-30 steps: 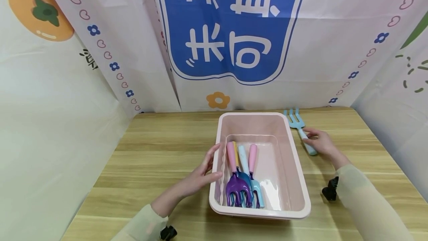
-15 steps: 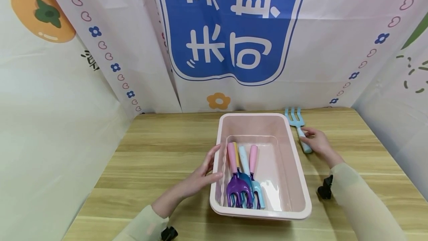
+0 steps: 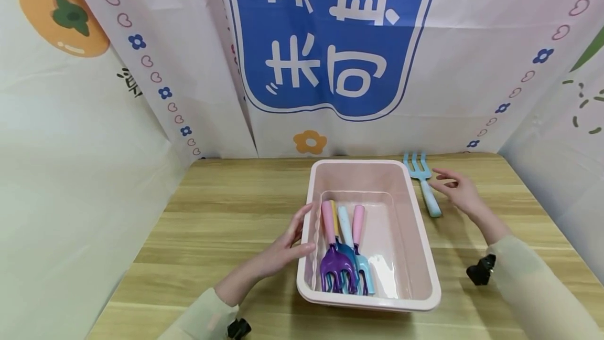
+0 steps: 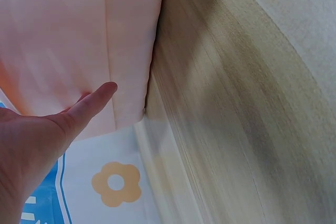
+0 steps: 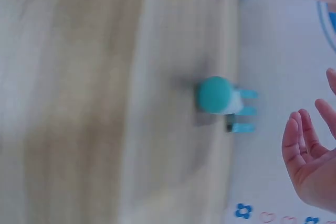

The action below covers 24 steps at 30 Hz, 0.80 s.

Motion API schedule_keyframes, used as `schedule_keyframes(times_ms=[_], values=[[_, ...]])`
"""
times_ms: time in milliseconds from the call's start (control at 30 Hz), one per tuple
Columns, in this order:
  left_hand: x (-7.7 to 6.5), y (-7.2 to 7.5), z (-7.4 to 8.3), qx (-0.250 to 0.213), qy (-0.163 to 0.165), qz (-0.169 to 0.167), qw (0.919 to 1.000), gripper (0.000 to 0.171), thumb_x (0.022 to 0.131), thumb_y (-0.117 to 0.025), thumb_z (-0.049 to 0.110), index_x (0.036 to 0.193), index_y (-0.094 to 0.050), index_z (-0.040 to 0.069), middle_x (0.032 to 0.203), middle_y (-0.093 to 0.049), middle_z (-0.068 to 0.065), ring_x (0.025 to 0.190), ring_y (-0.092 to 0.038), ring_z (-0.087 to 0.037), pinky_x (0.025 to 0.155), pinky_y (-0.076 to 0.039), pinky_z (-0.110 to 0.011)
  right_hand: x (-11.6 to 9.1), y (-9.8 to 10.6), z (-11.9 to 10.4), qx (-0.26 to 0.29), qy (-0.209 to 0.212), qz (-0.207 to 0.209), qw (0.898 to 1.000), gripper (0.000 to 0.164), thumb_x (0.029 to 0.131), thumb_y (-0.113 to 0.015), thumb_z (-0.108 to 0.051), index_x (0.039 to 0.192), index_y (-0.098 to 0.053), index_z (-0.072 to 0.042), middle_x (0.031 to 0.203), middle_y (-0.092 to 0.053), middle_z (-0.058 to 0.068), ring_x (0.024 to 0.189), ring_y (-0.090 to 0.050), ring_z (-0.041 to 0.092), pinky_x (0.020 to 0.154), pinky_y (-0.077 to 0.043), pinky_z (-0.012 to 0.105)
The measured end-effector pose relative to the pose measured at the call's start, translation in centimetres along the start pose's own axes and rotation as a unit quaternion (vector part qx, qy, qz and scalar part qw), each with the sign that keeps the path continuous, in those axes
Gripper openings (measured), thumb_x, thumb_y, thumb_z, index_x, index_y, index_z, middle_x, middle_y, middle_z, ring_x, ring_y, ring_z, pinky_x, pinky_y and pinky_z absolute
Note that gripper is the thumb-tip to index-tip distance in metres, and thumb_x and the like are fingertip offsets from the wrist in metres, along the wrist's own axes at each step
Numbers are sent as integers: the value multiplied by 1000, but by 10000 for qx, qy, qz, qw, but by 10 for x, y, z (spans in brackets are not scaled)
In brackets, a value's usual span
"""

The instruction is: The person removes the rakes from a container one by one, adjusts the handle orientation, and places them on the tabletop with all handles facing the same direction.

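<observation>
A light-blue garden hand fork [image 3: 428, 193] lies on the table just right of a pink plastic bin [image 3: 427, 256], its tines pointing to the back wall. My right hand [image 3: 455, 188] hovers right of its handle, fingers apart and holding nothing. In the right wrist view that hand [image 5: 315, 161] is clear of the fork's round handle end [image 5: 214, 95]. My left hand [image 3: 285, 243] rests against the bin's left side with fingers spread along the wall. A straight digit [image 4: 94, 106] touches or nearly touches the outer wall [image 4: 63, 40] in the left wrist view.
Inside the bin, on its left half, lie several small garden tools, among them a purple fork [image 3: 337, 262] with a pink handle. The wooden table [image 3: 226, 214] meets a printed cloth backdrop [image 3: 377, 135] behind the bin. Cloth sides [image 3: 108, 172] flank the table.
My right hand had its fingers at the fork's handle and shifted it slightly; now it has let go and drawn back to the right. The left hand and bin stay put.
</observation>
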State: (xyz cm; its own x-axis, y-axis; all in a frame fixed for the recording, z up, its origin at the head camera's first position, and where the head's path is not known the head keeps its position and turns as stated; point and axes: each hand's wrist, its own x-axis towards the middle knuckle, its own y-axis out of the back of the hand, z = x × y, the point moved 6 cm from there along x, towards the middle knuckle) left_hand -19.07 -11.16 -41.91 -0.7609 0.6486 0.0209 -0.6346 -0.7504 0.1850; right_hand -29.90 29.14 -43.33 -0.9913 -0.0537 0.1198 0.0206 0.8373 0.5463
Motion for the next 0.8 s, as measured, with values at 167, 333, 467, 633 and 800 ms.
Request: schedule_keyframes(times_ms=[167,333,467,633,800], values=[[1,0,0,102,85,10,9999,79,98,-53,25,156,1,22,158,-9,-23,141,-20,-41,107,-32,-46,-6,13,-26,164,185,-191,9995,56,99,-58,-26,142,-41,6,127,-50,26,87,-51,-6,65,-51,26],[0,0,0,101,103,37,9999,80,98,-54,25,156,1,25,158,-8,-23,140,-21,-41,106,-34,-46,-11,20,-53,130,564,-319,9978,54,98,-59,-22,143,-42,3,119,-55,-1,93,-52,-3,67,-50,24],[0,0,0,66,102,47,9999,81,97,-55,25,156,0,28,158,-8,-22,140,-22,-41,105,-35,-45,-14,21,-77,217,875,-455,9949,51,97,-60,-18,142,-43,1,114,-54,-17,98,-53,-1,70,-50,21],[1,0,-1,86,108,39,9999,81,97,-56,29,156,0,28,159,-7,-21,141,-21,-40,106,-34,-45,-16,14,-106,77,1168,-793,9900,52,96,-62,-15,143,-44,-1,124,-56,-1,104,-53,1,79,-47,14],[1,0,-1,88,99,21,9999,81,97,-55,31,156,0,26,158,-7,-22,141,-20,-41,106,-34,-45,-15,2,-133,11,1592,-1408,9772,55,95,-62,-9,145,-41,-2,132,-53,18,113,-53,16,85,-45,17]])
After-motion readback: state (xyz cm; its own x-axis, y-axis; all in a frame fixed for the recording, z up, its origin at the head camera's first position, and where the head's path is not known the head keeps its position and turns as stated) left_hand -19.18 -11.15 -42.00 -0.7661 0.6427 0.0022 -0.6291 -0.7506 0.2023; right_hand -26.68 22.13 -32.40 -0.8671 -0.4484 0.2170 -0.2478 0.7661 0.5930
